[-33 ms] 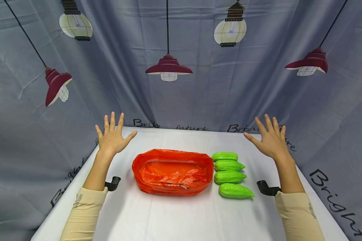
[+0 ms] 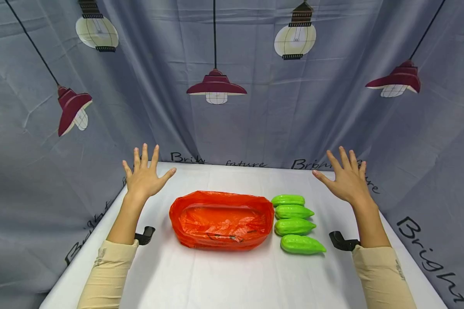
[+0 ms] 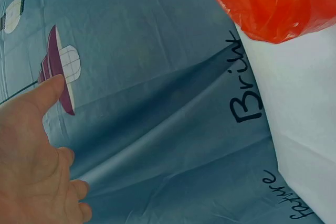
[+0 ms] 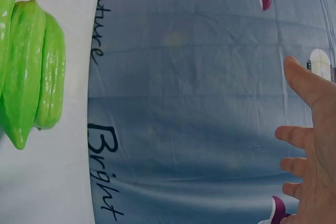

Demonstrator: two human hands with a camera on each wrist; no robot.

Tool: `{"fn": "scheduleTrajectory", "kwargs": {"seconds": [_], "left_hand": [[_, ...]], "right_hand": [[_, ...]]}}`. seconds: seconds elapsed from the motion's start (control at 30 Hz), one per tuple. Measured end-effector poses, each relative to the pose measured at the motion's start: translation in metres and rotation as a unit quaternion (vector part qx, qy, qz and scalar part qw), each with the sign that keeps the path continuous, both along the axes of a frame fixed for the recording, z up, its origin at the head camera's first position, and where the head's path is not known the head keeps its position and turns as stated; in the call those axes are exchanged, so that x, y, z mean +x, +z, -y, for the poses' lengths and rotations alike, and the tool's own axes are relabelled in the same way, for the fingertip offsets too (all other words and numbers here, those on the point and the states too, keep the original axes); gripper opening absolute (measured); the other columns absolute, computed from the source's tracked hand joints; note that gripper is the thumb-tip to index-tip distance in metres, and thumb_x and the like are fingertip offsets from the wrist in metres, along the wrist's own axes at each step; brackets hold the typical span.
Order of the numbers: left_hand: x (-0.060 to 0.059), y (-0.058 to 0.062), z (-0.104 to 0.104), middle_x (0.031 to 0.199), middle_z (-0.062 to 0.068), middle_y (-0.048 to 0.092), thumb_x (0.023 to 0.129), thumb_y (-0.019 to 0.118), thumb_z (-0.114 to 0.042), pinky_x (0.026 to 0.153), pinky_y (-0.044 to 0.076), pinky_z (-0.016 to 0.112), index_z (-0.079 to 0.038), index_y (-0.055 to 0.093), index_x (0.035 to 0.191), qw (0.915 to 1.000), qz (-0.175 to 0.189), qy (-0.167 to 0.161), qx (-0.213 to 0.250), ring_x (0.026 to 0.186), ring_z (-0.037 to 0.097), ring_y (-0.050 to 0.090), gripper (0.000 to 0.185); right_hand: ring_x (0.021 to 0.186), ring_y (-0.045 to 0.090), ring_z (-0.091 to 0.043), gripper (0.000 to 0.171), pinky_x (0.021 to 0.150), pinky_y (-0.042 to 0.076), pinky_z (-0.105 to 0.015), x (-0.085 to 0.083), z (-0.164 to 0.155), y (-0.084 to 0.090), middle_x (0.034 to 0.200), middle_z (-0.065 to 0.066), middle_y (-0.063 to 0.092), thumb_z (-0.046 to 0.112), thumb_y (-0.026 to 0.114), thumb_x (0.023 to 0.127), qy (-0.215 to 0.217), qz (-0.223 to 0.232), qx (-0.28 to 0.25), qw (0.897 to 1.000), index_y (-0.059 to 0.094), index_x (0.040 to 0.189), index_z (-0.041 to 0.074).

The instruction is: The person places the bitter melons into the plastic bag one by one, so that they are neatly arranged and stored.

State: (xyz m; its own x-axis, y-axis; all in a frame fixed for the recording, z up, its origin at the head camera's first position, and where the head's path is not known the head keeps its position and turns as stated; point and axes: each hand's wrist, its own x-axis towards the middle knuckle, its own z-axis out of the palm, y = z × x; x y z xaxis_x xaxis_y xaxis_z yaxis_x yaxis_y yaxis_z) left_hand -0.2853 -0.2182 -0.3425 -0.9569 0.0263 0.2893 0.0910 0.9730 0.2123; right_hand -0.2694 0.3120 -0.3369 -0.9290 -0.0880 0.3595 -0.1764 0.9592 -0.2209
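An open orange plastic bag (image 2: pixel 221 221) lies in the middle of the white table (image 2: pixel 224 279); its edge shows in the left wrist view as the orange bag (image 3: pixel 273 3). Several green bitter gourds (image 2: pixel 295 223) lie in a row just right of it, seen too as green gourds (image 4: pixel 31 72). My left hand (image 2: pixel 145 174) is raised above the table's far left, fingers spread, holding nothing. My right hand (image 2: pixel 344 176) is raised the same way at the far right, beyond the gourds. Both palms, left hand (image 3: pixel 31 166) and right hand (image 4: pixel 310 156), face the curtain.
A grey curtain (image 2: pixel 232 107) printed with lamps and lettering encloses the table on the back and both sides. A black wrist mount shows by each forearm, left mount (image 2: pixel 145 235) and right mount (image 2: pixel 342 241).
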Motion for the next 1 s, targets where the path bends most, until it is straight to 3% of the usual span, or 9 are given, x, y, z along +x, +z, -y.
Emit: {"fn": "scheduleTrajectory", "kwargs": {"seconds": [0.23,0.43,0.57,0.67,0.77,0.87,1.0], "left_hand": [[0.005,-0.006,0.001,0.151,0.019,-0.010,0.090,0.042,-0.057,0.099,-0.013,0.063,-0.014,0.003,0.150,0.9990,-0.034,-0.012,0.027,0.134,0.031,-0.022,0.083],[0.011,-0.018,-0.003,0.150,0.025,0.007,0.090,0.052,-0.043,0.105,-0.002,0.059,-0.008,0.022,0.146,0.9891,-0.107,-0.032,0.096,0.137,0.035,-0.010,0.072],[0.017,-0.036,-0.007,0.144,0.024,0.023,0.089,0.057,-0.034,0.107,0.008,0.055,-0.004,0.035,0.139,0.9722,-0.173,-0.030,0.155,0.136,0.038,0.010,0.063],[0.023,-0.057,-0.011,0.139,0.021,0.033,0.088,0.058,-0.027,0.105,0.017,0.054,-0.002,0.039,0.136,0.9556,-0.198,-0.020,0.217,0.131,0.037,0.024,0.058],[0.029,-0.080,-0.015,0.137,0.019,0.036,0.089,0.057,-0.024,0.102,0.023,0.054,-0.002,0.038,0.136,0.9388,-0.187,-0.014,0.289,0.128,0.036,0.031,0.055],[0.035,-0.100,-0.019,0.138,0.017,0.037,0.090,0.056,-0.023,0.101,0.025,0.055,-0.004,0.036,0.138,0.9224,-0.166,-0.019,0.348,0.128,0.035,0.032,0.055],[0.044,-0.125,-0.025,0.139,0.014,0.037,0.091,0.055,-0.021,0.102,0.025,0.054,-0.007,0.035,0.140,0.9048,-0.153,-0.040,0.395,0.130,0.031,0.031,0.054]], "right_hand": [[0.136,-0.006,-0.040,0.080,0.099,-0.012,-0.064,0.007,0.002,-0.005,0.151,-0.022,0.007,0.054,0.050,0.087,0.028,-0.013,-0.037,0.999,0.023,0.147,0.009],[0.130,0.021,-0.046,0.062,0.101,0.010,-0.065,0.023,0.006,-0.010,0.142,-0.025,0.030,0.035,0.061,0.087,0.072,-0.070,-0.092,0.991,0.041,0.137,0.005],[0.122,0.036,-0.043,0.050,0.094,0.027,-0.062,0.035,0.012,-0.018,0.133,-0.021,0.044,0.022,0.068,0.084,0.100,-0.123,-0.130,0.979,0.053,0.128,0.005],[0.118,0.044,-0.035,0.045,0.091,0.034,-0.056,0.045,0.015,-0.030,0.126,-0.015,0.053,0.014,0.071,0.080,0.113,-0.154,-0.151,0.970,0.058,0.123,0.008],[0.117,0.047,-0.016,0.044,0.094,0.038,-0.035,0.054,0.017,-0.043,0.119,-0.009,0.059,0.011,0.073,0.078,0.116,-0.161,-0.181,0.963,0.062,0.120,0.012],[0.113,0.045,0.001,0.042,0.092,0.032,-0.016,0.062,0.019,-0.056,0.116,-0.005,0.062,0.009,0.073,0.078,0.124,-0.139,-0.224,0.957,0.063,0.119,0.015],[0.112,0.046,0.002,0.042,0.093,0.028,-0.013,0.070,0.019,-0.074,0.116,-0.010,0.062,0.002,0.070,0.079,0.165,-0.086,-0.293,0.938,0.062,0.119,0.010]]}}
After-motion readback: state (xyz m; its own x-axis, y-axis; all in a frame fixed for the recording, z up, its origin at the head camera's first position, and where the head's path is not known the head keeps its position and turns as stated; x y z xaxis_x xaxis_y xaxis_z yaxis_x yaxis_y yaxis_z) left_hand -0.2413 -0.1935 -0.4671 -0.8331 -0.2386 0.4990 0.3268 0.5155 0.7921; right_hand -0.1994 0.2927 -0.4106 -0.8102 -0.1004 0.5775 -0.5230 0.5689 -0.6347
